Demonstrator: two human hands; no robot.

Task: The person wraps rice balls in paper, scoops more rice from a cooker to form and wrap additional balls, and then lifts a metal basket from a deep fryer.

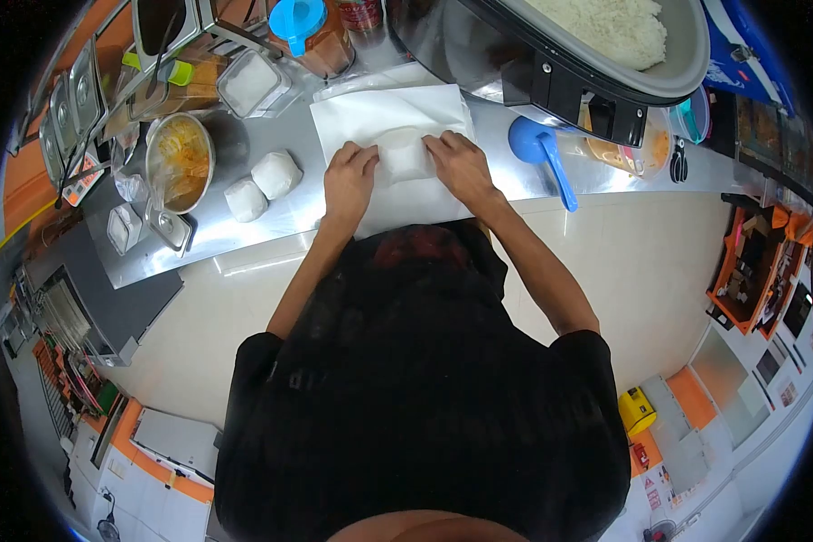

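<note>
A partly folded white paper packet (405, 155) lies before me on flat white paper sheets (339, 113); what is inside cannot be seen. My left hand (350, 183) pinches its left side, fingers closed on the paper. On the opposite side my right hand (463, 169) grips the paper in the same way. Left of my hands sit two wrapped white packets, one (276, 173) slightly behind the other (246, 200). A blue scoop (534, 141) rests right of my right hand, its handle pointing toward the table's front edge.
A large open rice cooker (565, 68) with white rice (619, 36) stands at the back right. On the left of the steel table (217, 237) are a metal bowl (206, 188) of orange-yellow food and a clear container (248, 83). A blue-lidded jar (321, 50) stands behind the paper.
</note>
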